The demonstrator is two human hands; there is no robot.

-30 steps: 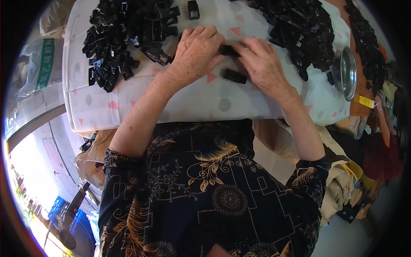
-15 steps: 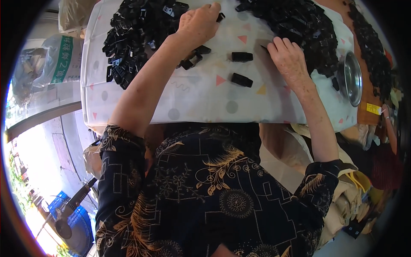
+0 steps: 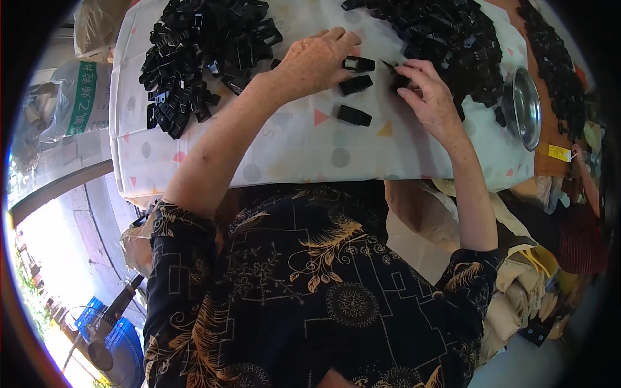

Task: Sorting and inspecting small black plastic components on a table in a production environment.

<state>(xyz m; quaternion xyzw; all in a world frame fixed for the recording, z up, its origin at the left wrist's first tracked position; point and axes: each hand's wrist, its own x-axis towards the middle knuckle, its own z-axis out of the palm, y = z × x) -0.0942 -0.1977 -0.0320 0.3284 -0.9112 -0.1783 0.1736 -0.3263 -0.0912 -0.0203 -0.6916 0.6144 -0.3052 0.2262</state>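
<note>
My left hand [image 3: 318, 63] is over the middle of the table, its fingers and thumb closed around the near end of a small black plastic part [image 3: 363, 64] with an opening in it. Just below lie two similar oblong parts, one dark block [image 3: 356, 85] and another block [image 3: 354, 115] nearer me, roughly in a column. To the right of these, my right hand [image 3: 428, 97] pinches a black plastic piece [image 3: 397, 81] between thumb and fingers. Its exact shape is mostly hidden by the fingers and shadow.
A heap of black plastic parts [image 3: 200, 52] covers the table's left; another heap [image 3: 453, 48] spreads at the right. A steel bowl [image 3: 525, 108] sits on the patterned tablecloth [image 3: 284, 155] at the right edge. More black parts [image 3: 555, 71] lie on a brown surface beyond.
My left hand has come right and nearer from beside the left heap, bringing a part above the two lying ones. My right hand's fingers have closed on a piece. The view has shifted slightly.
</note>
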